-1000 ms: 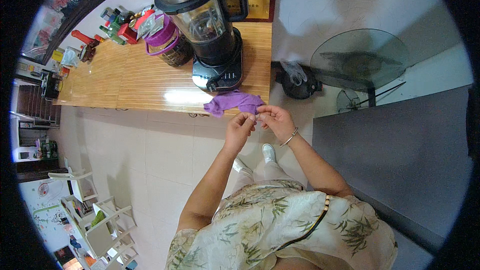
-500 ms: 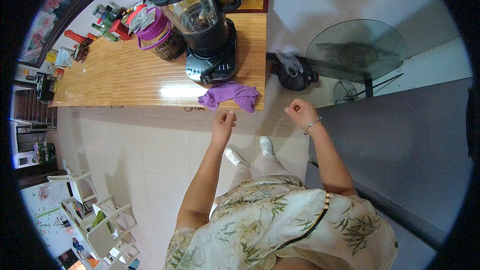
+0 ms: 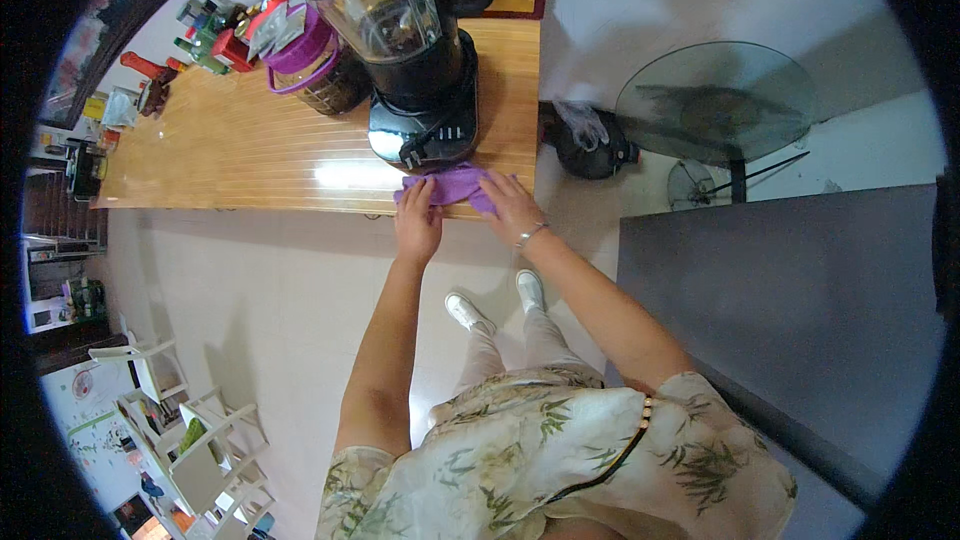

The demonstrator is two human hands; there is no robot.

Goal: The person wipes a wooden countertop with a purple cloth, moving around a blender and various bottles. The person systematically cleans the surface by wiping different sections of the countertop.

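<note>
A crumpled purple cloth (image 3: pixel 455 186) lies at the front right edge of the wooden counter (image 3: pixel 270 155). My left hand (image 3: pixel 418 223) is on its left end, the fingers closed over the fabric. At the other end my right hand (image 3: pixel 513 206), with a silver bracelet at the wrist, has its fingers on the cloth; the thumb side is partly hidden. Just behind the cloth stands a blender (image 3: pixel 400 50) with a black base, a clear jug and a steel-topped lid. Its plug and cord rest against the base.
A jar (image 3: pixel 335 85) with a purple lid and dark contents stands left of the blender. Several bottles (image 3: pixel 203 53) and a red box (image 3: pixel 233 50) are farther left. To the right are a round glass tabletop (image 3: pixel 715 100), a dark bag (image 3: pixel 590 155) and a grey panel (image 3: pixel 780 310).
Both hands have moved forward onto the cloth, the right one also leftward. Before, they hung in the air in front of the counter. The cloth's ends are now under my fingers.
</note>
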